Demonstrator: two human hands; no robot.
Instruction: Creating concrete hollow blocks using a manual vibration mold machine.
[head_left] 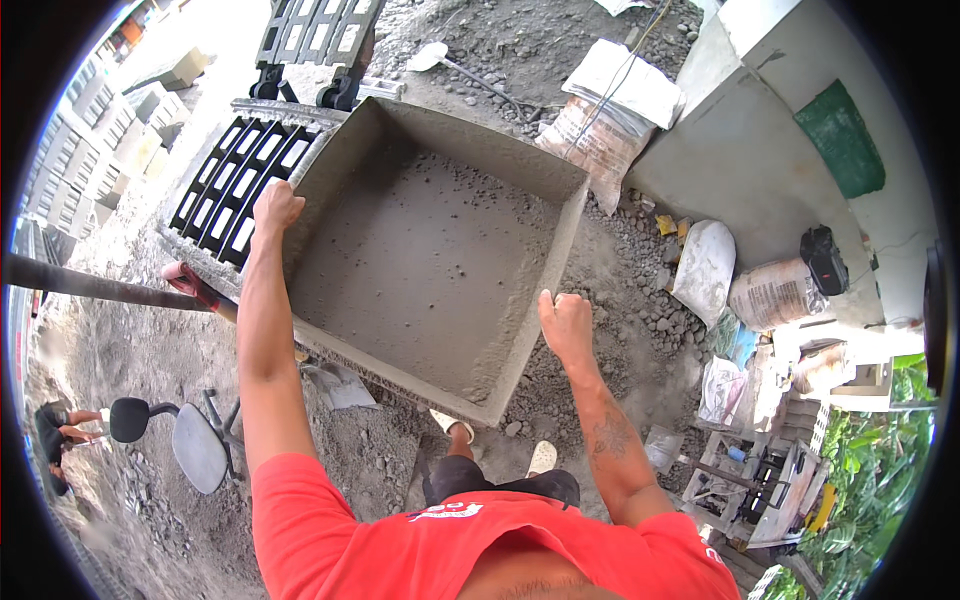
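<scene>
A large square box (480, 405) with grey, mortar-smeared walls lies tilted in front of me. Grey material and scattered pebbles cover its bottom; I cannot tell whether that bottom is mesh or solid. My left hand (278, 208) is closed on the left wall's rim. On the opposite side, my right hand (566, 325) is closed at the right rim, the thumb lying along it. Next to the box's left wall sits a black slotted block mould (240, 190), with a hinged slotted frame (318, 32) raised beyond it.
A red handle (190, 282) lies by my left forearm. A shovel (430, 57) rests on gravel beyond the box. Filled sacks (605, 125) stand far right, against a pale wall (750, 150). Chair parts (200, 447) lie left; stacked blocks (90, 150) stand farther off.
</scene>
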